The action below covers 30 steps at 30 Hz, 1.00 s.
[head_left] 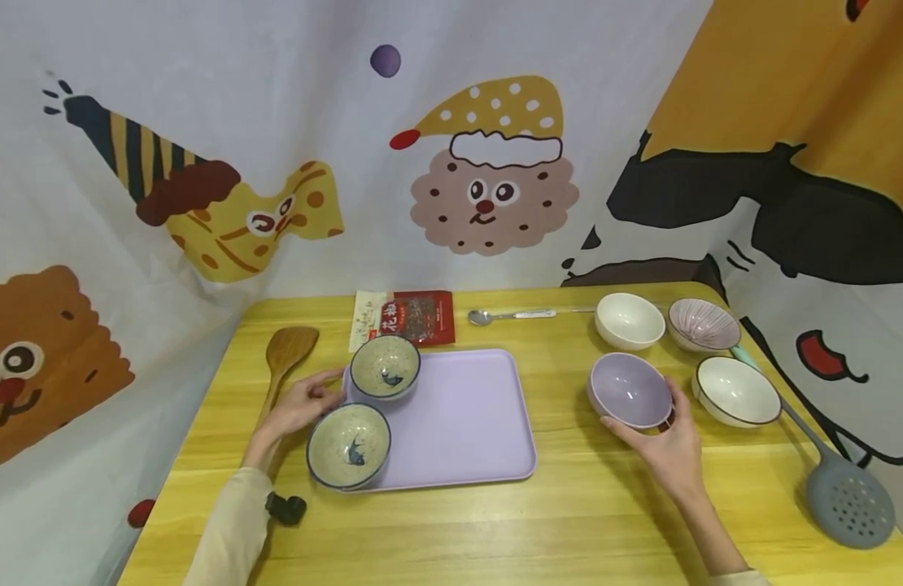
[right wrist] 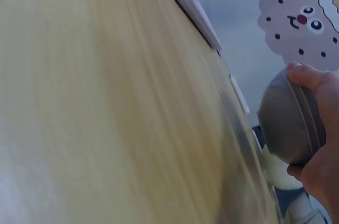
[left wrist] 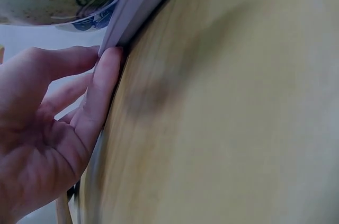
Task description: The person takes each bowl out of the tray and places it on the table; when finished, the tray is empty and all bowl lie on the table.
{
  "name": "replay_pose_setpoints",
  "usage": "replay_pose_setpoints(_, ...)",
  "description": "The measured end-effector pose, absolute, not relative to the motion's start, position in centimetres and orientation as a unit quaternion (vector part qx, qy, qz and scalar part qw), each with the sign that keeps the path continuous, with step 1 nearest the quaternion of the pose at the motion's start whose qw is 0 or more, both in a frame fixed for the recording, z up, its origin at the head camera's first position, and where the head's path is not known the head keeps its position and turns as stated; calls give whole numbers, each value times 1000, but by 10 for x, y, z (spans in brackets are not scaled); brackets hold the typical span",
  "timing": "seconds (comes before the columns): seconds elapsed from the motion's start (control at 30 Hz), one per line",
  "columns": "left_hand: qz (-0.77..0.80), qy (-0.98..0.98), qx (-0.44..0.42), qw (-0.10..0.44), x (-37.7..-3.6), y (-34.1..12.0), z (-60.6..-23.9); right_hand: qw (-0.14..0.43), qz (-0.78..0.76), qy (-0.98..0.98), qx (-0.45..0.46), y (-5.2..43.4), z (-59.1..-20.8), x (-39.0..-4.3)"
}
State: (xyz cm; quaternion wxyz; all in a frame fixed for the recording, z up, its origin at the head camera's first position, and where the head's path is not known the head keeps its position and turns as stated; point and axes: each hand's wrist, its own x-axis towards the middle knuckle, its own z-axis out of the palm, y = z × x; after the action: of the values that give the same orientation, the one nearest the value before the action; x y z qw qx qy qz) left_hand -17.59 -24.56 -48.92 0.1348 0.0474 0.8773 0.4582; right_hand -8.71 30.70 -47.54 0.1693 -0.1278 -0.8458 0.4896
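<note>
My left hand [head_left: 303, 407] is at the left edge of the lilac tray [head_left: 466, 415], and in the left wrist view its thumb and forefinger pinch the tray's rim [left wrist: 121, 23]. Two speckled bowls with dark blue rims and a blue fish inside stand on the tray's left side, a far bowl [head_left: 386, 368] and a near bowl [head_left: 349, 448]. To the right of the tray, my right hand [head_left: 673, 456] grips a purple bowl [head_left: 629, 391] by its side, thumb near the front. The right wrist view shows this bowl [right wrist: 288, 118] raised off the table, its shadow beneath.
A white bowl [head_left: 629, 321], a striped bowl [head_left: 704, 324] and a dark-rimmed white bowl [head_left: 737, 392] stand at the right, beside a grey slotted turner [head_left: 850, 500]. Behind the tray lie a red spice packet [head_left: 425, 317] and a spoon [head_left: 510, 315]. A wooden spatula [head_left: 289, 350] lies left.
</note>
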Motion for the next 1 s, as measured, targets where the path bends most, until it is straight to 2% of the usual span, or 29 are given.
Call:
replay_pose_setpoints(0.4, 478, 863, 74, 143, -174, -249, -489, 209, 461, -841, -191, 326, -483, -94)
replay_pose_setpoints(0.67, 473, 866, 73, 143, -176, -247, -489, 207, 452, -838, -225, 330, -489, -97)
replay_pose_setpoints(1.0, 476, 866, 75, 135, -175, -248, -492, 225, 416, -856, -209, 325, -488, -102)
